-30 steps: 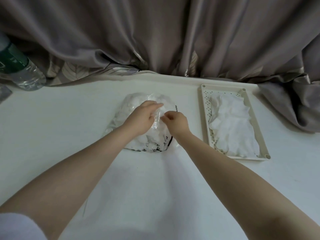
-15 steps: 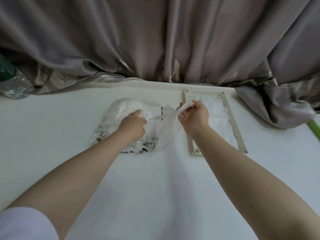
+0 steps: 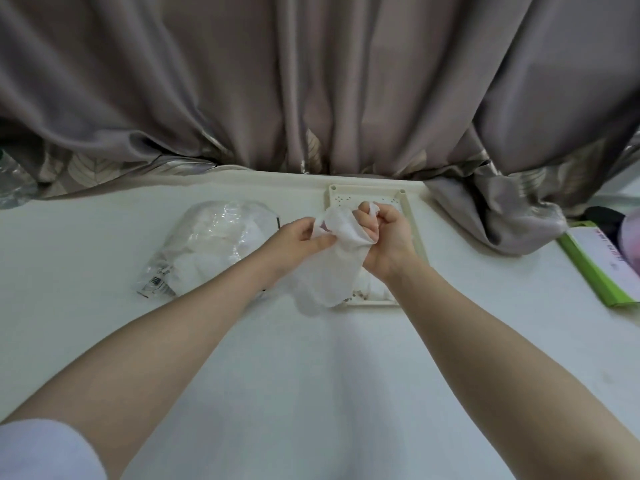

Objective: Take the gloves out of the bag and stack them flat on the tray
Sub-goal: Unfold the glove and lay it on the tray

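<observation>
A clear plastic bag (image 3: 207, 247) with white gloves inside lies on the white table, left of centre. Both hands hold one white glove (image 3: 332, 265) in the air over the near left part of the cream perforated tray (image 3: 367, 199). My left hand (image 3: 298, 244) pinches the glove's left edge. My right hand (image 3: 384, 240) grips its upper end with curled fingers. The glove hangs down crumpled and hides most of the tray. A bit of white glove (image 3: 372, 289) lying in the tray shows under my right wrist.
A grey curtain (image 3: 311, 98) hangs behind the table and drapes onto its right rear corner. A green and white box (image 3: 602, 268) lies at the right edge. Part of a clear bottle (image 3: 14, 181) shows at the far left.
My right hand pulled a glove out of the bag and carried it right, over the tray. My left hand left the bag and took hold of the glove too.
</observation>
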